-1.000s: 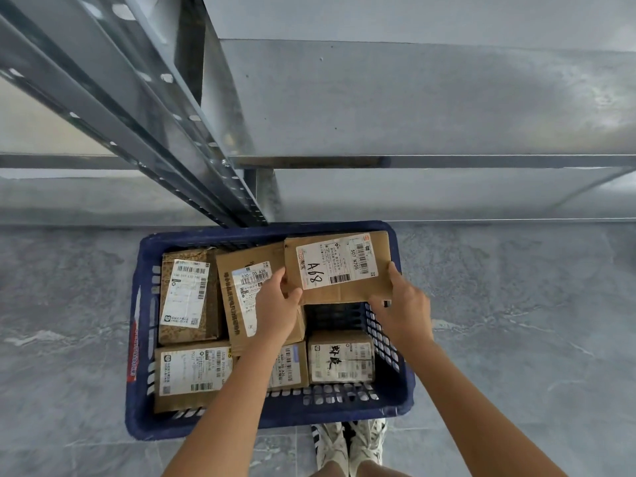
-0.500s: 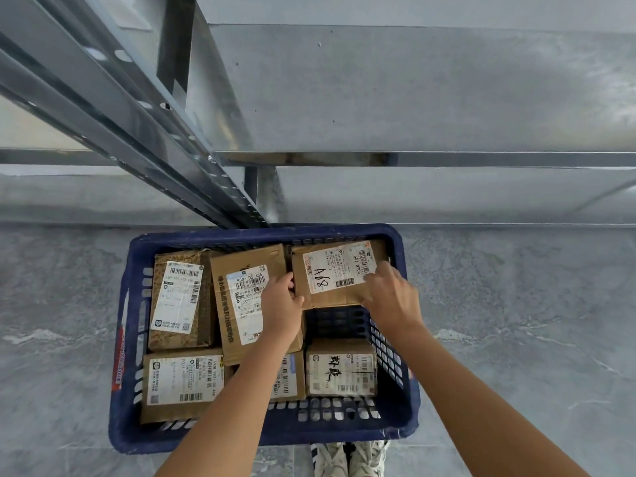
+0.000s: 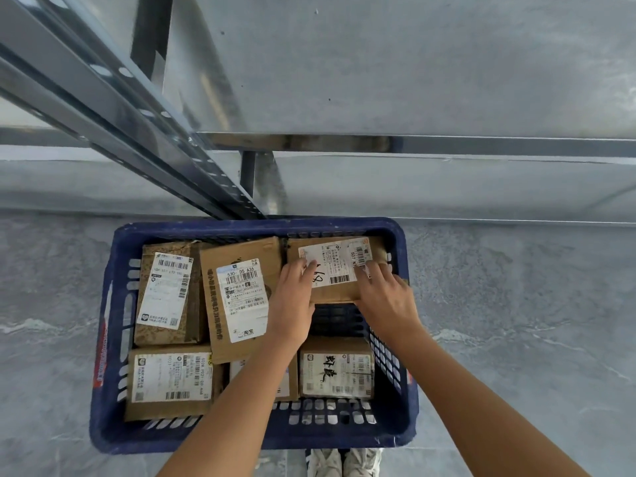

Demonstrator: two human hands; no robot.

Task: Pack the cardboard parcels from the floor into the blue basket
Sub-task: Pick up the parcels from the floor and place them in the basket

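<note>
- While both hands bear on it, the labelled parcel [image 3: 330, 270] lies flat in the far right corner of the blue basket [image 3: 344, 224], close against the far wall.
- Left hand [image 3: 292, 297]: fingers close together, tips laid on the left edge of the parcel's white label. The thumb is not visible.
- Right hand [image 3: 387, 297]: fingers slightly spread and lying across the label's right end. No pinch can be seen.
- Parcel: plain brown card, rectangular, with a black handwritten mark partly covered by the left hand.
- Basket: dark blue moulded plastic, rectangular with rounded corners and slotted walls, standing on the floor [image 3: 516, 321].
- Other contents:
  - a speckled brown parcel [image 3: 165, 297] at far left;
  - a creased card parcel [image 3: 241, 297] beside it, tilted;
  - a flat parcel [image 3: 168, 383] at near left;
  - a small parcel [image 3: 337, 373] at near right, brush-marked in black;
  - one more between these, mostly hidden by the left forearm.
- Floor: grey, matt, veined like stone.
- Shelving [image 3: 378, 63]: dull galvanised sheet steel, with a punched upright [image 3: 137, 115].
</note>
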